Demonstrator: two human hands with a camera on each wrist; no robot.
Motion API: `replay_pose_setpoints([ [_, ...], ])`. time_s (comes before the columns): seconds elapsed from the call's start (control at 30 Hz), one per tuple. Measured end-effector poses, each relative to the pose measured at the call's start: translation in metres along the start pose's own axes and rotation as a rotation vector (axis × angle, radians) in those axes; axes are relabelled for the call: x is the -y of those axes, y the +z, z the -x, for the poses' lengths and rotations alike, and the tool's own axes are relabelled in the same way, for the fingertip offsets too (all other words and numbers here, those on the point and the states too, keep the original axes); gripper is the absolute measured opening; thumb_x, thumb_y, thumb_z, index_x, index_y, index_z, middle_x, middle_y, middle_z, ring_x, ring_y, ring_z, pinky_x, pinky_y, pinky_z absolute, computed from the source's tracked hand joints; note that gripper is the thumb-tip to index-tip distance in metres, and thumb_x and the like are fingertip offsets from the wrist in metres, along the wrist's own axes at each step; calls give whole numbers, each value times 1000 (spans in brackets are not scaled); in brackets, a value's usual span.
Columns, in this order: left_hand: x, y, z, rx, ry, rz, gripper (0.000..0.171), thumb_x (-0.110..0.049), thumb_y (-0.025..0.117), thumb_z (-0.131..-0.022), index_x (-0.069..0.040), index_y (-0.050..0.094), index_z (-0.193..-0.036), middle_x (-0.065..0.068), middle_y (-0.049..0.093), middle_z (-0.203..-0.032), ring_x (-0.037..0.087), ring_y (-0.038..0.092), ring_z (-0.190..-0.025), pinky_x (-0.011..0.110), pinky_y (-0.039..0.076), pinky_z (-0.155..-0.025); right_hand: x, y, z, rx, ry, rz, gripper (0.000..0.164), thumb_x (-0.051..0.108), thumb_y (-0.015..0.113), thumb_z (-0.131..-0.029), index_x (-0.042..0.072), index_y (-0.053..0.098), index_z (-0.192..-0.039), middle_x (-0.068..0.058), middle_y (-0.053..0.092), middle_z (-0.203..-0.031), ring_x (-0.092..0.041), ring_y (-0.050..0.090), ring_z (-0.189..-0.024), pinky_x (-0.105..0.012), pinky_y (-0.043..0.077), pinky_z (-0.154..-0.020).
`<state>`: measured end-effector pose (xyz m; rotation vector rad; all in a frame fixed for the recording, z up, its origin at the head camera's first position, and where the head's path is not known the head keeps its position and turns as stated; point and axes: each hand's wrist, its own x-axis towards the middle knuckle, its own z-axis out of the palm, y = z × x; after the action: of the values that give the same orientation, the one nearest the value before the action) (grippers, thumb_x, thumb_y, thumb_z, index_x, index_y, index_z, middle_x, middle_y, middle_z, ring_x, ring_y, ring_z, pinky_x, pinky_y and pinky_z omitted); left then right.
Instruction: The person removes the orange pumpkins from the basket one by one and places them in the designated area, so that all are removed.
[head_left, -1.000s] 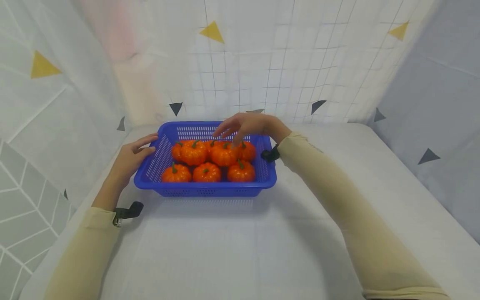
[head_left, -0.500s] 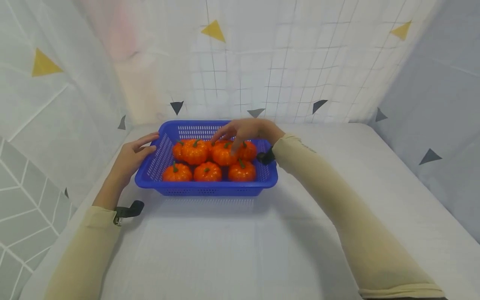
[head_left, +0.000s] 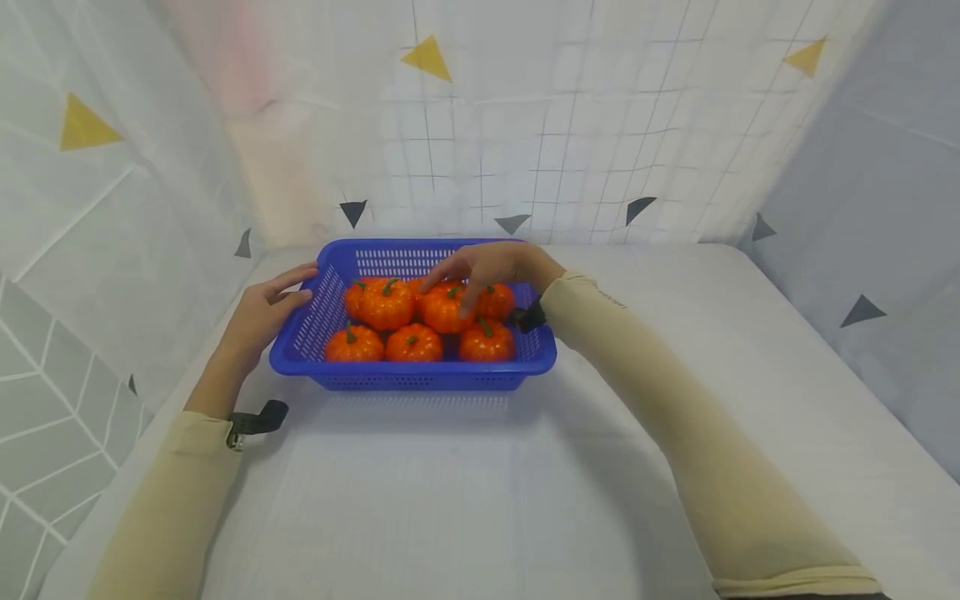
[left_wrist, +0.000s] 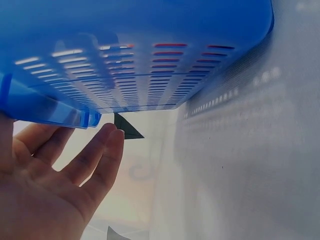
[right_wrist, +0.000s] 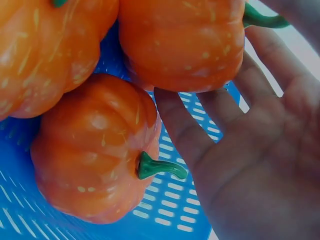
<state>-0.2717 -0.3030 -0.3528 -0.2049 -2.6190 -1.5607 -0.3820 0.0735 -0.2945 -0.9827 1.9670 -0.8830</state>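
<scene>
Several small orange pumpkins with green stems lie in a blue plastic basket [head_left: 420, 368]. Over the basket's right half, my right hand [head_left: 491, 262] has its thumb at the front of one pumpkin [head_left: 441, 312] and its fingers along the far side. The right wrist view shows the fingers going behind that pumpkin [right_wrist: 182, 45], with another pumpkin [right_wrist: 97, 150] just below. At the basket's left rim, my left hand [head_left: 262, 312] touches the edge with thumb and fingers. Seen from the left wrist, two fingers [left_wrist: 107, 155] extend below the rim beside the slotted wall.
The basket stands toward the back of a white-covered table [head_left: 420, 500]. Behind it hangs a pale curtain [head_left: 600, 125] with a grid and triangles, and more sheeting [head_left: 877, 233] closes in the sides.
My right hand has come down and slightly left onto a pumpkin, its fingers now around it. The left hand stays at the rim, and the basket keeps its place.
</scene>
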Motion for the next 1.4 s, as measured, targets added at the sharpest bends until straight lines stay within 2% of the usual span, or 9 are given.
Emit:
replay_pose_setpoints([
  [0.17,1,0,-1,3,6,2,52,-28,55,-110,-14,45,-159,9,38,-165,41,37,-147,59,35,-114,1,-1,0,-4,-6,8,71,13,88,-79,21,64,-145,6,53,-150,-17,43,-139,-42,33,-119],
  [0.4,2,1,-1,4,7,-4,52,-28,54,-110,-13,45,-159,10,38,-164,41,37,-147,58,36,-114,5,-4,5,-35,9,64,70,21,89,-78,30,65,-143,11,54,-147,-16,43,-137,-44,34,-117],
  [0.53,1,0,-1,0,10,-7,52,-29,54,-110,-13,45,-158,10,38,-164,41,37,-147,57,36,-115,8,-9,10,-45,-36,71,68,17,87,-80,25,65,-144,10,56,-146,-16,45,-138,-43,34,-118],
  [0.83,1,-1,0,-5,-3,-6,52,-34,57,-109,-16,49,-157,6,42,-163,35,40,-147,53,37,-115,14,-12,22,-122,-16,94,65,21,87,-79,28,68,-140,10,58,-143,-17,46,-136,-50,31,-118],
  [1.2,1,-4,2,-19,-12,-21,54,-37,58,-108,-17,49,-157,5,42,-162,35,41,-146,54,37,-115,23,-17,36,-167,-44,103,59,21,86,-81,32,69,-136,7,63,-139,-16,53,-129,-48,42,-110],
  [1.4,1,-4,2,-17,-21,-32,55,-39,57,-108,-18,49,-157,5,41,-163,36,41,-146,55,38,-115,24,-20,42,-171,-72,67,57,19,86,-83,27,69,-136,2,65,-136,-20,57,-126,-45,48,-107],
])
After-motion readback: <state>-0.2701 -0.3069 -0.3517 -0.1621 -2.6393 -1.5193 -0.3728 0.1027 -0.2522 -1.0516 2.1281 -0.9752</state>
